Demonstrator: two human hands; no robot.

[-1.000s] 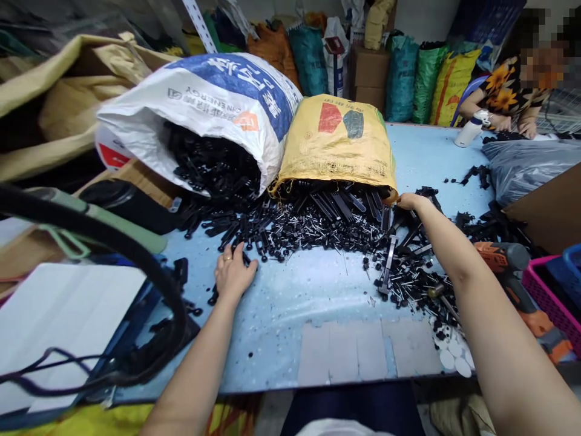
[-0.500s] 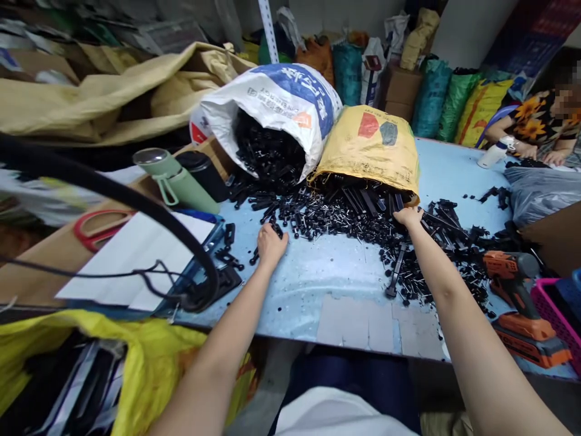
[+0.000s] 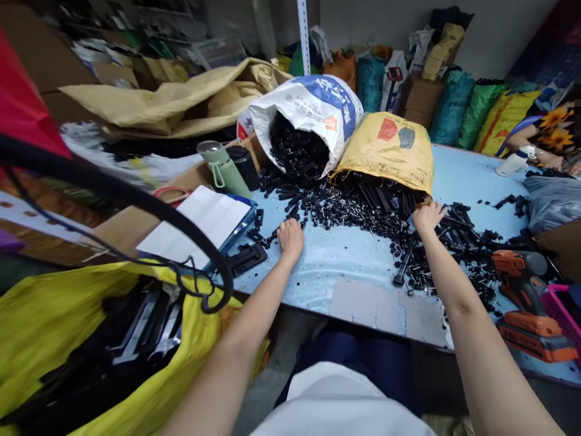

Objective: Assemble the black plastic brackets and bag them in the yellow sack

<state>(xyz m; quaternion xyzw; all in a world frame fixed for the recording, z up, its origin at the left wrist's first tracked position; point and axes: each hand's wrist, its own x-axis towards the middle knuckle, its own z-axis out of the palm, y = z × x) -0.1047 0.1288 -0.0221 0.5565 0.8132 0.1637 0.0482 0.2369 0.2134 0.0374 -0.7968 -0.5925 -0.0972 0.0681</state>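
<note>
My left hand (image 3: 291, 237) rests at the left end of a heap of small black plastic parts and screws (image 3: 349, 209), its fingers curled in. Dark pieces show right at the fingertips; what the fingers hold is hidden. Farther right, my right hand (image 3: 427, 218) reaches into the heap by the mouth of a yellow sack (image 3: 390, 148), thumb and fingers apart, tips partly hidden among the parts. Just below it lies a long black part (image 3: 405, 261). A white-and-blue sack (image 3: 308, 100) lies on its side, black parts spilling from it.
An orange cordless drill (image 3: 521, 303) stands at the right beside a pink basket (image 3: 556, 312). At the left are a white paper (image 3: 195, 221), a green tumbler (image 3: 222, 169) and a black cable (image 3: 136, 203). A yellow bag (image 3: 200, 327) hangs below. A co-worker's arm (image 3: 540, 151) shows far right.
The view has swung left, bringing more of the yellow bag in. My left hand is still at the heap's left edge. The right hand's fingers look more spread beside the yellow sack.
</note>
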